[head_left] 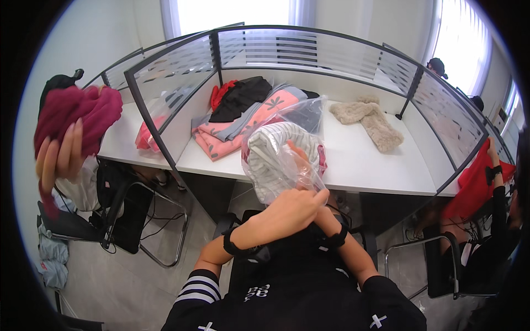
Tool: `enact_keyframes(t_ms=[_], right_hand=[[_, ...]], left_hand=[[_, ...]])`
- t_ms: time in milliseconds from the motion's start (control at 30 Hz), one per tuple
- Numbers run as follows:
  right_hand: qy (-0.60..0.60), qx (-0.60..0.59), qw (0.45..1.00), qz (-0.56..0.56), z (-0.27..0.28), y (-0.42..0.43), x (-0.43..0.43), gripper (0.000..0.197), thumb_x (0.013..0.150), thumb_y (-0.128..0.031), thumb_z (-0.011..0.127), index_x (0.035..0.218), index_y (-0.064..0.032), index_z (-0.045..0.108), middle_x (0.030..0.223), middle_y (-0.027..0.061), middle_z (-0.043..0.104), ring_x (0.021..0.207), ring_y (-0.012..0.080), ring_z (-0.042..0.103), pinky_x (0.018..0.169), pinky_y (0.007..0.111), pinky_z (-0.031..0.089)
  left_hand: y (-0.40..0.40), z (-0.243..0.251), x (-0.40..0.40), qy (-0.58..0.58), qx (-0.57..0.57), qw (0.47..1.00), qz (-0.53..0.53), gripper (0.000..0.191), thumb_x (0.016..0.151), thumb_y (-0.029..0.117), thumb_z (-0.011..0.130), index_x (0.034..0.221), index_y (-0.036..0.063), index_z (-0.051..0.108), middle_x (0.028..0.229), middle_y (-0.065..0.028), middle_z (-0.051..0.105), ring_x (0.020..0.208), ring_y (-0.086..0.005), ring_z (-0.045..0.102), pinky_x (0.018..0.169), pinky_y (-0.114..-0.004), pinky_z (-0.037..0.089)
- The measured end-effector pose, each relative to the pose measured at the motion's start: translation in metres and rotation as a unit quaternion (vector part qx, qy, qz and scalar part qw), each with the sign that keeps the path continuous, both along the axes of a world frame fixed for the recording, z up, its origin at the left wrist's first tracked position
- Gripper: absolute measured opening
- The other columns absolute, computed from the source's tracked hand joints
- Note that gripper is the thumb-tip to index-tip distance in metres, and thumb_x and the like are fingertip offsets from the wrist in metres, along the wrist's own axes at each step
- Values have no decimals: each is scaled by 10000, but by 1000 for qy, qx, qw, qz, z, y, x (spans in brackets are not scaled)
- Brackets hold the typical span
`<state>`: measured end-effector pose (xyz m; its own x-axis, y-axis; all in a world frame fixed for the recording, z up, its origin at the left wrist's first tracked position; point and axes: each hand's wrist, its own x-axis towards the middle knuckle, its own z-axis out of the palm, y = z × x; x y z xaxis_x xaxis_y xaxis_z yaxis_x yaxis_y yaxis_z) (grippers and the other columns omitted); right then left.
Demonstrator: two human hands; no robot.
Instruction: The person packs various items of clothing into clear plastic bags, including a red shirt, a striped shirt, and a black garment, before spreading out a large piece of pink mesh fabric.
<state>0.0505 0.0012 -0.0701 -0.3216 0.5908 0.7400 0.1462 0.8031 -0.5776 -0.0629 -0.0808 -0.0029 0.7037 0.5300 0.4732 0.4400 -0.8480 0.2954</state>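
Note:
In front of my chest is a clear plastic bag (316,109) with a folded white-and-grey striped cloth (267,159) inside it. Dark pink fabric shows along the bag's side. My left hand (296,205) pinches the bag's gathered edge at its near end, crossing over my right wrist. Seen through the plastic, my right hand (304,165) reaches inside the bag and lies against the striped cloth. Its fingers look stretched out, but the film blurs them and their grip is unclear.
Behind the bag, on the white desk (360,169), lie a folded pink-and-grey patterned cloth (223,140), black fabric (240,99), red fabric (219,93) and a beige fluffy scarf (372,118). Framed partitions (314,68) enclose the desk. Co-workers handle maroon cloth (74,116) at left, red cloth (470,186) at right.

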Motion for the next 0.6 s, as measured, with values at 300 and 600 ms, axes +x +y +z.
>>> enact_keyframes(t_ms=[300, 600], right_hand=[[12, 12, 999, 34, 8, -44, 3, 364, 793, -203, 663, 1114, -35, 638, 1291, 85, 564, 1037, 240, 580, 950, 342, 397], [234, -48, 969, -62, 113, -108, 32, 176, 937, -133, 528, 1063, -14, 559, 1078, 74, 547, 922, 129, 529, 821, 265, 426]], left_hand=[[-22, 36, -24, 2, -64, 996, -60, 219, 891, 160, 599, 1024, 34, 477, 837, -173, 619, 775, -373, 615, 675, -444, 481], [-29, 56, -33, -95, 67, 993, -31, 1045, 593, 162, 872, 1438, 163, 257, 1517, -229, 204, 1368, -495, 227, 1088, -576, 247]])
